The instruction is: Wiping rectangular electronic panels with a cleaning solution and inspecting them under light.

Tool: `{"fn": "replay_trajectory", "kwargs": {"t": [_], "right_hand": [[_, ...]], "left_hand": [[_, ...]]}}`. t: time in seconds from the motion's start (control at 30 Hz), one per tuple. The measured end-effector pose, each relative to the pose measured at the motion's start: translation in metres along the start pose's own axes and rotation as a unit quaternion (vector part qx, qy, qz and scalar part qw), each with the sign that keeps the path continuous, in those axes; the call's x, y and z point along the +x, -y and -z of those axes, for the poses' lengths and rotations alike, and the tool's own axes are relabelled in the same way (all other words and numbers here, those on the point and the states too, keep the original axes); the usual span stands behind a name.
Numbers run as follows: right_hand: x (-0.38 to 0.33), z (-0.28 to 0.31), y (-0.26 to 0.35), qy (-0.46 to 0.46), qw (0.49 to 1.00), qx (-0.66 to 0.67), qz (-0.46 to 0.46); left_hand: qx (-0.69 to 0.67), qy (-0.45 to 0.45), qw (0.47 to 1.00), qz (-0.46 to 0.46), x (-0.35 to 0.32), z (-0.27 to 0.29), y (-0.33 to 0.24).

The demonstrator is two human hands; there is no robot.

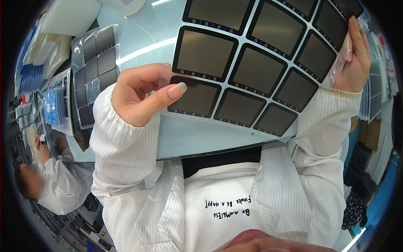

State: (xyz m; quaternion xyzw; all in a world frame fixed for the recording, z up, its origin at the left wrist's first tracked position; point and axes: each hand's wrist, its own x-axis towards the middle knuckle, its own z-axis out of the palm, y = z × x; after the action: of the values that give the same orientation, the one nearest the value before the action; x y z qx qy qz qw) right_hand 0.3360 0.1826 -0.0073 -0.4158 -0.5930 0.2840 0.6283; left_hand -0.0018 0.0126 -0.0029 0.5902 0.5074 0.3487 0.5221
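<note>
A large clear sheet (pixel 204 53) bearing a grid of dark, glossy rectangular panels is held up over the table. Each panel has a black border with a row of small marks along its lower side. At the sheet's left edge, my left hand (pixel 140 93) pinches it, thumb on top and fingers bent beneath. My right hand (pixel 357 61) grips the opposite edge near the upper right corner, its fingers partly behind the sheet. Part of the sheet runs past the top of the picture.
Below the sheet lies a pale glass-like tabletop (pixel 201 140). To the left are another panel sheet (pixel 93 71) in clear film, a blue-and-clear packet (pixel 56 106) and stacked sheets (pixel 31 63). A co-worker in a white sleeve (pixel 61 185) sits at the far left. More stacked sheets (pixel 375 98) stand at the right.
</note>
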Motion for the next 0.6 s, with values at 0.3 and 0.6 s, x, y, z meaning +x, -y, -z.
{"fn": "replay_trajectory", "kwargs": {"t": [0.3,0.6], "right_hand": [[0.005,-0.003,0.010,-0.058,0.993,0.091,-0.049],[-0.003,-0.025,0.030,-0.105,0.986,0.110,-0.074]], "left_hand": [[-0.066,-0.087,0.993,0.032,0.000,-0.013,0.000],[0.072,-0.084,0.993,-0.047,0.002,-0.008,0.004]]}}
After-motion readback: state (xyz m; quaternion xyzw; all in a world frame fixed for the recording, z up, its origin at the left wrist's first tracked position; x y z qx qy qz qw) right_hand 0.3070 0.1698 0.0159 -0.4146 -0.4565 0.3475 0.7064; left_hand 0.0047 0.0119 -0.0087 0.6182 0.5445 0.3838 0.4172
